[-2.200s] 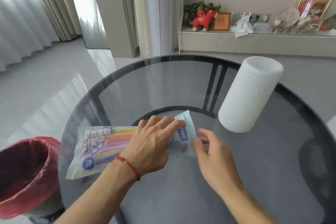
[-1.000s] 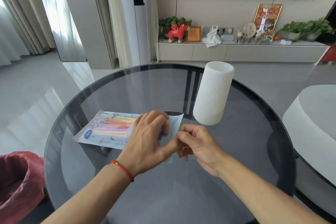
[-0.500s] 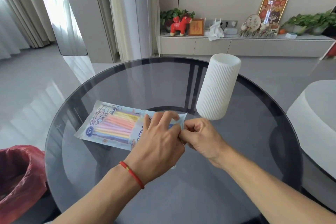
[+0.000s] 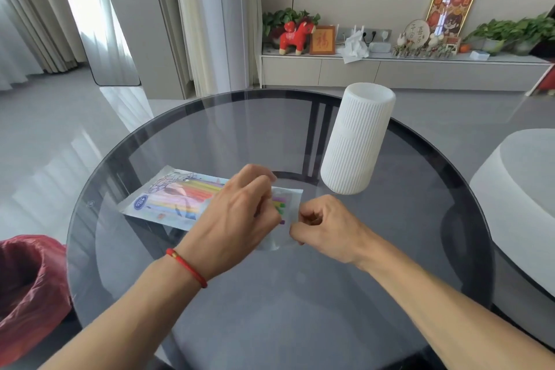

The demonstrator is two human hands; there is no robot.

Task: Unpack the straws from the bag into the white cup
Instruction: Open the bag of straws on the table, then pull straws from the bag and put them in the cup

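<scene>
Two hands work the bag's [image 4: 168, 204] open end: left hand [image 4: 237, 213] curled, pinching the near lip; right hand [image 4: 324, 227] fisted on the flap. Straws [image 4: 192, 192] stay inside, under the left fingers. Advice: pull evenly apart, bag flat. Cup [image 4: 357, 141] stands beyond the right hand.

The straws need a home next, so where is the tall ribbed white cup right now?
The tall ribbed white cup stands upright on the round glass table, right of centre, just beyond the right hand and the straw bag.
</scene>
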